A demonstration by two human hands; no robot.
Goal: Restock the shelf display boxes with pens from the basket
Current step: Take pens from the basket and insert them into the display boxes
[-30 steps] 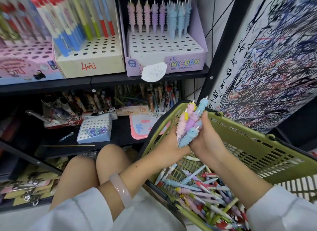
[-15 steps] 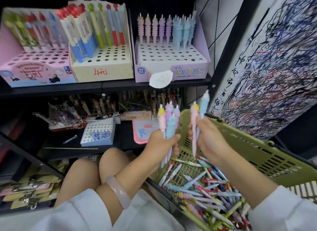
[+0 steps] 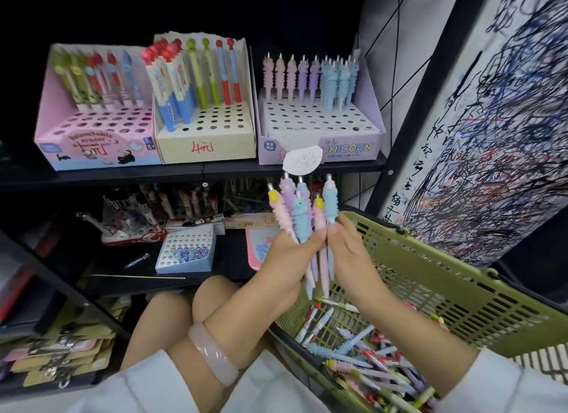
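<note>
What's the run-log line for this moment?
left hand: grips unicorn pens | right hand: pinches two pens | basket: pens remain | UNICORN box: holes free

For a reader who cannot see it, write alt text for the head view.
Two hands, left hand and right hand, hold a bunch of pastel unicorn pens upright over a green basket of loose pens. On the shelf above, the purple UNICORN display box has one back row filled and many empty holes.
</note>
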